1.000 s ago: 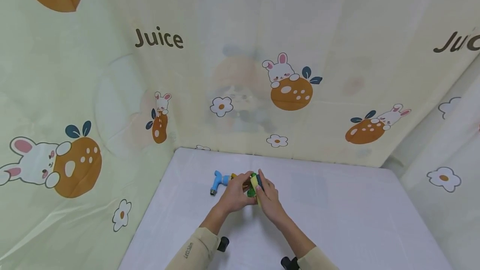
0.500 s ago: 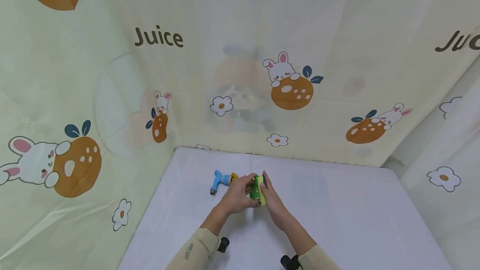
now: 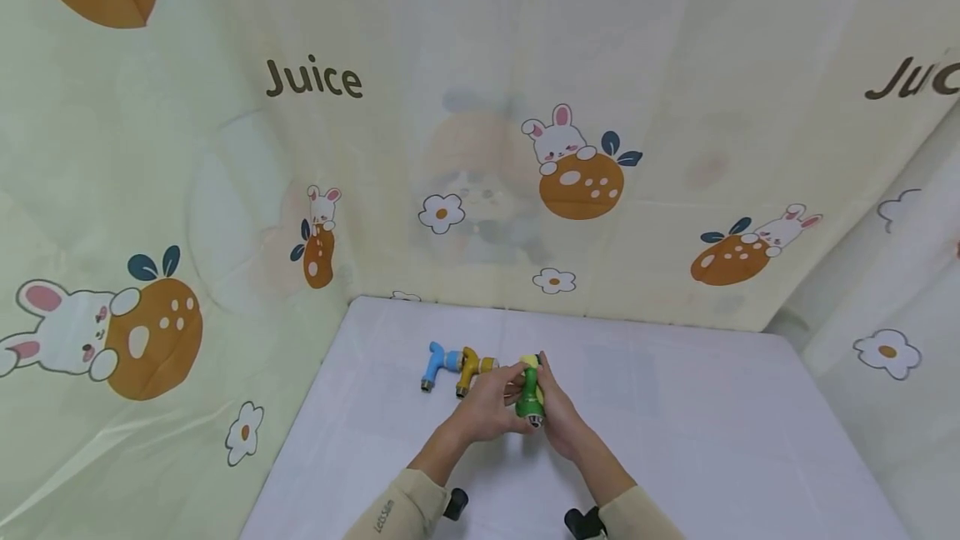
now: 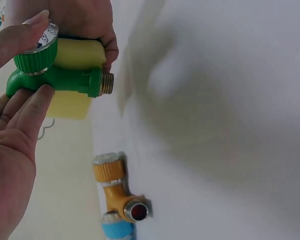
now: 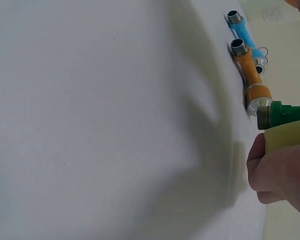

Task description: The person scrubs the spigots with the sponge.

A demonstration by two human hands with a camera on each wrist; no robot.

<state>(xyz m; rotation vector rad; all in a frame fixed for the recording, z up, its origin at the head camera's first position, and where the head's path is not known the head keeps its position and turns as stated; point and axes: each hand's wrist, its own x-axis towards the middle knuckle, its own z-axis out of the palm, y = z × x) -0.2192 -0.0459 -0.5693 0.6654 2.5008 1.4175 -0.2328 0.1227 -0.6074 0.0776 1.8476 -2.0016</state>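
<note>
My left hand point(image 3: 487, 407) holds a green plastic tap point(image 3: 529, 397) above the table, its threaded metal end toward me. In the left wrist view, the thumb lies on the clear-topped knob point(image 4: 37, 52) and the fingers support the body from the other side. My right hand point(image 3: 564, 419) grips a yellow sponge point(image 4: 80, 53) with a dark side. The sponge lies against the green tap's body, between it and the right palm. To the left, an orange-yellow tap point(image 3: 470, 369) rests on the table beside a blue tap point(image 3: 433, 367).
A white cloth covers the table point(image 3: 690, 423). Printed curtains point(image 3: 480, 148) hang along its back and sides. Black wrist devices point(image 3: 583, 523) sit by both sleeves.
Both hands have shifted slightly right and toward me. The green tap has turned so its threaded end faces me, and the sponge has moved with it. More of the orange-yellow tap shows.
</note>
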